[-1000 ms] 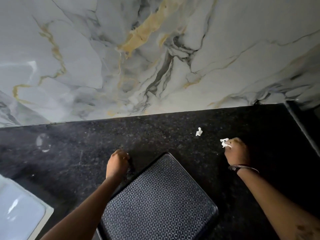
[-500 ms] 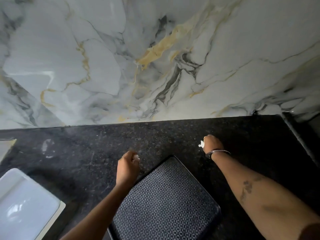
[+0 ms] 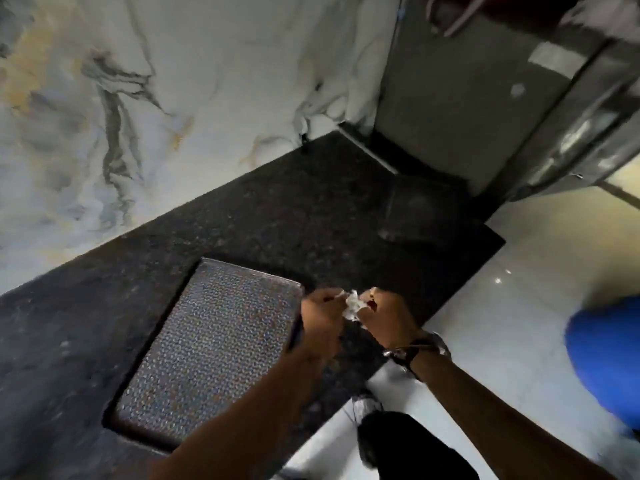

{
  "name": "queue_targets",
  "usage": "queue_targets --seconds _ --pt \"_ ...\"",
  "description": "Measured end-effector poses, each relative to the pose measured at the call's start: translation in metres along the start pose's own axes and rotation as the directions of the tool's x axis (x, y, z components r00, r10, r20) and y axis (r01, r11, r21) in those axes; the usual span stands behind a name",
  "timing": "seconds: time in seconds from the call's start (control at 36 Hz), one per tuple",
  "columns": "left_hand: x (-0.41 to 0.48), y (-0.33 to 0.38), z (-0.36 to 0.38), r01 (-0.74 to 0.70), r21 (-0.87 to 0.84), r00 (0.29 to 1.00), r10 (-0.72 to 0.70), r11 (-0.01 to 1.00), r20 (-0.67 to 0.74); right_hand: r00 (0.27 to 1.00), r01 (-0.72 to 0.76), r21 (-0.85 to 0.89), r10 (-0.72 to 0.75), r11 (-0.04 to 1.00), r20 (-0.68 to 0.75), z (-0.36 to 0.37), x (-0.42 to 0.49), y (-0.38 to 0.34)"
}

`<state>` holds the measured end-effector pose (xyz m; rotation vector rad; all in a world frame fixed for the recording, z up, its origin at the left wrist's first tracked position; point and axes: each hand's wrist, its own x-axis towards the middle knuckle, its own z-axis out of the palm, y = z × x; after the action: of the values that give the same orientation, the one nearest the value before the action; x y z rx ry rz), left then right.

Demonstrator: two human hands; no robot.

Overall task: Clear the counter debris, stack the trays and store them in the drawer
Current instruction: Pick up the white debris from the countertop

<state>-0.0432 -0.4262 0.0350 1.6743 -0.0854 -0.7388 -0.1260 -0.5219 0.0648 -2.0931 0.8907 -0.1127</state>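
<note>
A dark tray (image 3: 211, 341) with a fine woven pattern lies flat on the black speckled counter (image 3: 277, 209). Just right of the tray's near right corner my two hands meet above the counter. Crumpled white paper scraps (image 3: 353, 304) sit between them. My left hand (image 3: 320, 315) pinches the scraps from the left. From the right, my right hand (image 3: 384, 315), with a bangle at its wrist, closes on the same scraps. The frame is motion-blurred.
A marble-patterned wall (image 3: 138, 116) backs the counter. A second dark tray-like shape (image 3: 412, 213) lies faintly at the counter's far right end. Beyond it stands a grey appliance (image 3: 450, 98). White floor tiles (image 3: 519, 289) and a blue object (image 3: 609, 362) lie to the right.
The view has swung to the right. My right hand picked the white scraps off the counter, and both hands have come together beside the tray's right corner.
</note>
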Motion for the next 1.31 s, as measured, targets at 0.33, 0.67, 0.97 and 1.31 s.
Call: queue_targets --seconds 0.33,0.67,0.97,1.31 --pt "-0.054 -0.133 0.238 0.195 0.281 0.972 -0.224 0.94 0.076 0.953 -0.298 0.058 0.3 0.953 -0.03 -0.081 -0.064 0.264" --pt "0.091 -0.341 0.375 0.397 0.384 0.863 -0.481 0.834 0.152 0.839 -0.388 -0.167 0.422 0.907 0.343 -0.015 0.076 0.526" --pt "0.009 -0.268 0.325 0.265 0.422 0.927 -0.35 0.867 0.136 0.908 -0.227 -0.296 0.312 0.928 0.281 -0.076 0.042 0.443" --pt "-0.122 -0.074 0.026 -0.258 0.43 0.737 0.464 0.865 -0.491 0.854 0.52 -0.045 -0.52 0.853 0.017 -0.02 -0.001 0.085"
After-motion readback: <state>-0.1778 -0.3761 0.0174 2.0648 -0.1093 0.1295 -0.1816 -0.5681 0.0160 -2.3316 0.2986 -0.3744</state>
